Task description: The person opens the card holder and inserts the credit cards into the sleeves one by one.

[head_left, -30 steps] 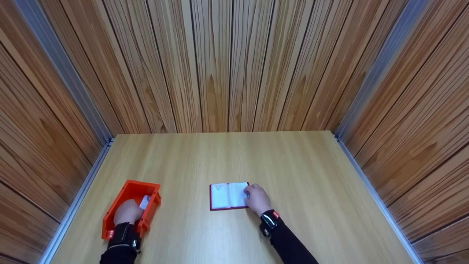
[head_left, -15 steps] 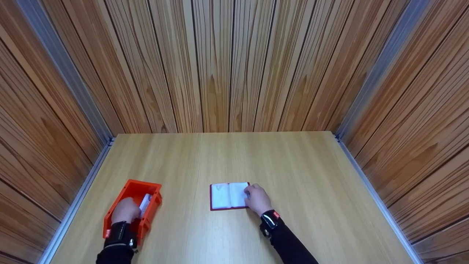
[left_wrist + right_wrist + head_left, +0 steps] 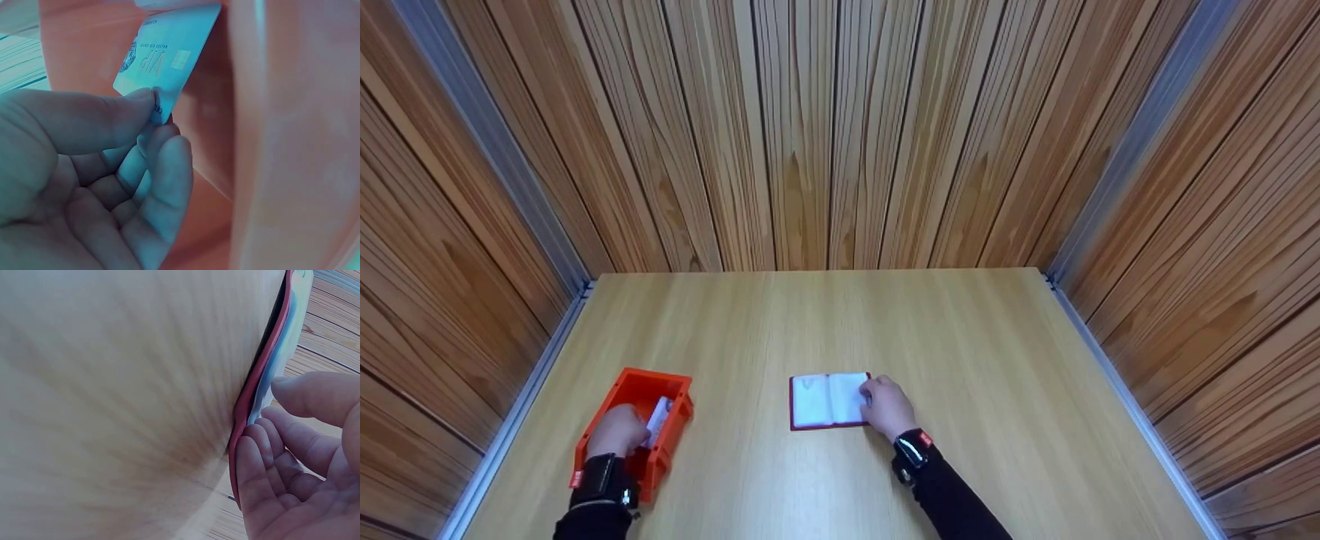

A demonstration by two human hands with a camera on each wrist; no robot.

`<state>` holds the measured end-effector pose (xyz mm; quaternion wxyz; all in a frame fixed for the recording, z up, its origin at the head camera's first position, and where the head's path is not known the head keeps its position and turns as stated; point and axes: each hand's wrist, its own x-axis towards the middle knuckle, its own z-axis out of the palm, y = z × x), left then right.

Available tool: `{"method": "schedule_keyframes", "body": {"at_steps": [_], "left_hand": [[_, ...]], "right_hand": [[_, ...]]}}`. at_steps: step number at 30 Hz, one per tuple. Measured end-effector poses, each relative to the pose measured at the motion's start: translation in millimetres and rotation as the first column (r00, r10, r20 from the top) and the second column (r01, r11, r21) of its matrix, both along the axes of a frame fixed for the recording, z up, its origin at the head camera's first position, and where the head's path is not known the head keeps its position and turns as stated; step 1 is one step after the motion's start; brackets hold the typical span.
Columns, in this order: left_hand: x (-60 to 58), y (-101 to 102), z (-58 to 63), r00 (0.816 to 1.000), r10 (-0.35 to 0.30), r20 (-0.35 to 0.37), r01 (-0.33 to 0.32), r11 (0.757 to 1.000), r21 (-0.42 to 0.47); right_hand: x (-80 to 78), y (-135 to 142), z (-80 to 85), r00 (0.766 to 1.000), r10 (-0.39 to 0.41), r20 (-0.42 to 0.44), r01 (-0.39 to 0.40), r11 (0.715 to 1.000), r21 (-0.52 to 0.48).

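Note:
Inside the orange bin [image 3: 666, 386], my left hand [image 3: 619, 430] pinches a pale card [image 3: 163, 48] printed "VIP" between thumb and fingers. The card stands tilted near the bin's wall in the left wrist view. A white piece [image 3: 659, 420] shows beside the hand in the head view; whether it is this card or another I cannot tell. A small red-covered booklet [image 3: 811, 401] lies spread flat on the table with white pages up. At its right edge, my right hand [image 3: 891, 409] holds it, thumb over the page side and curled fingers against the red cover's edge.
The wooden table [image 3: 825, 322] stretches behind and around the booklet. Wood-plank walls [image 3: 802, 150] enclose the back and both sides, with metal rails [image 3: 1140, 435] along the side edges. Another pale thing [image 3: 169, 3] is cut off above the card.
My left hand has shifted slightly left inside the bin, and more of the white piece shows beside it. The bin has slid a little to the right. My right hand and the booklet stay put.

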<state>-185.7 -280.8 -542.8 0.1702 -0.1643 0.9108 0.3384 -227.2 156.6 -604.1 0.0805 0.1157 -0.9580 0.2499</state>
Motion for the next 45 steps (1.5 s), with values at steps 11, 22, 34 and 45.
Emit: {"method": "schedule_keyframes", "body": {"at_steps": [11,22,34,45], "left_hand": [[-3.5,0,7.5,0.998,-0.042,-0.045,0.042,0.999,-0.003],[2.0,4,44.4,0.989,-0.063,-0.134,0.054,0.996,-0.076],[9.1,17,71.8,0.967,-0.085,-0.239,0.063,0.993,-0.097],[2.5,44,73.1,0.92,-0.127,-0.37,0.096,0.99,-0.101]], "right_hand": [[0.6,0,-0.9,1.0,0.007,-0.025,-0.007,1.0,0.001],[-0.5,0,-1.3,1.0,0.003,-0.014,-0.003,1.0,-0.014],[0.8,0,-1.6,1.0,0.002,-0.022,-0.003,1.0,-0.009],[1.4,0,1.0,1.0,0.005,-0.031,-0.005,1.0,0.005]]}}
